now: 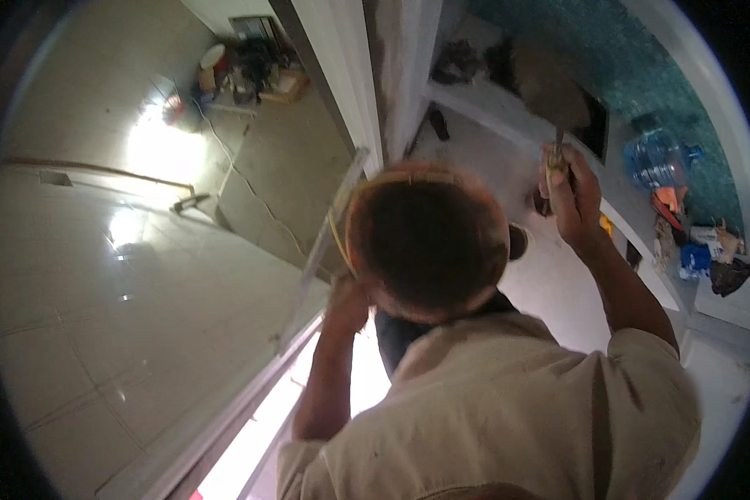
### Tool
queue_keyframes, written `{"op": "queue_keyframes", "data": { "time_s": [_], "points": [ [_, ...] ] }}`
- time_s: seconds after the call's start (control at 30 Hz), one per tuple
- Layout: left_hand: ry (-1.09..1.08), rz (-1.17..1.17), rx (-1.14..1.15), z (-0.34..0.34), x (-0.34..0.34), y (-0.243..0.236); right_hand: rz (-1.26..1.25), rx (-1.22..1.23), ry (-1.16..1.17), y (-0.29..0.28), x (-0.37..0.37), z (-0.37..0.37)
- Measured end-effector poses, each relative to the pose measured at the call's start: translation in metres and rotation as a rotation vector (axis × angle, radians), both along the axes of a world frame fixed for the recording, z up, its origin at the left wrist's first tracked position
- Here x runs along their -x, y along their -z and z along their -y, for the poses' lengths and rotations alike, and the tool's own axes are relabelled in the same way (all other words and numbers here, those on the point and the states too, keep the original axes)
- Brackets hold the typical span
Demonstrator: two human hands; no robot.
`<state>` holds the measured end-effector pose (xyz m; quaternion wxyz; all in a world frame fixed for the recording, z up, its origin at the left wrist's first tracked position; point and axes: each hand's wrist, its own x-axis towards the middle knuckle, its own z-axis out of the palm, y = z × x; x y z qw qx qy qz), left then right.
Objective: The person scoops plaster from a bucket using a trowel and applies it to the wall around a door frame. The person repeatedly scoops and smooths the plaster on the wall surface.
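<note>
Beige-shirted person (508,417) stands near, raised hand (575,196) gripping a trowel (552,87) far right; other hand (346,304) by a rail (325,233) (grip unclear). Blue bottle (657,158) and blue packs (694,260) sit right. Wearer's own hands are out of view.

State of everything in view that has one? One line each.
right hand: raised, shut on the trowel's handle
trowel: held up, blade above the hand, near the white ledge
left hand: raised beside the head, grip too hidden to tell
long metal straightedge: tilted, next to the left hand
blue water bottle: resting on the ledge, cap not discernible
</note>
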<state>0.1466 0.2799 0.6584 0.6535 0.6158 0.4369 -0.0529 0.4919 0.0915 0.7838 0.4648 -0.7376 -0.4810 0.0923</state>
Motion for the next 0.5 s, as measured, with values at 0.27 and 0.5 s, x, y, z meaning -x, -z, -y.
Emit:
{"op": "queue_keyframes", "data": {
  "time_s": [0.27, 0.5],
  "points": [
    [-0.478, 0.493, 0.164, 0.013, -0.040, -0.097, 0.381, 0.770, -0.191, -0.043, 0.081, 0.021],
    [-0.454, 0.650, 0.037, -0.002, -0.034, -0.149, 0.527, 0.610, -0.175, -0.009, 0.098, -0.077]
  ]
}}
